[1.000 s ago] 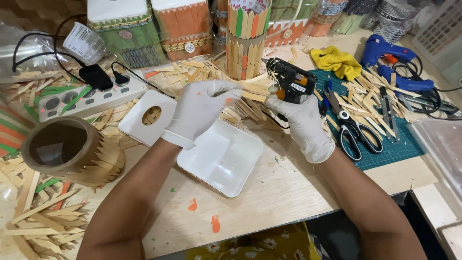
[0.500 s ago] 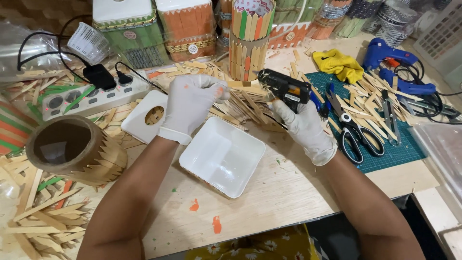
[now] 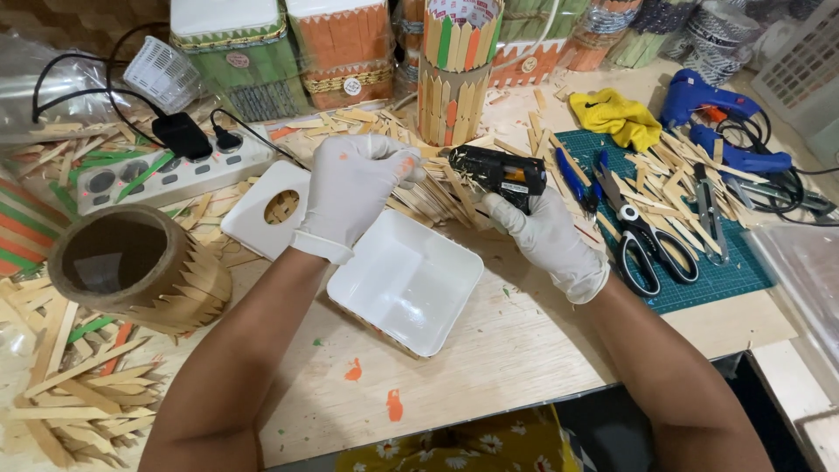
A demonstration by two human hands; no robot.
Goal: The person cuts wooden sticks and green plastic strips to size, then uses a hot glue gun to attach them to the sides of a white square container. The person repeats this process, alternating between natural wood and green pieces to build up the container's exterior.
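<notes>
Glue gun in right hand

Bright, even light falls from overhead, with only soft shadows beneath the fingers. Focus is sharp around them, and wide-angle bending shows toward the edges.

White gloves, bare forearms.

One head-worn camera looks steeply down from close above onto the cluttered wooden table
</notes>
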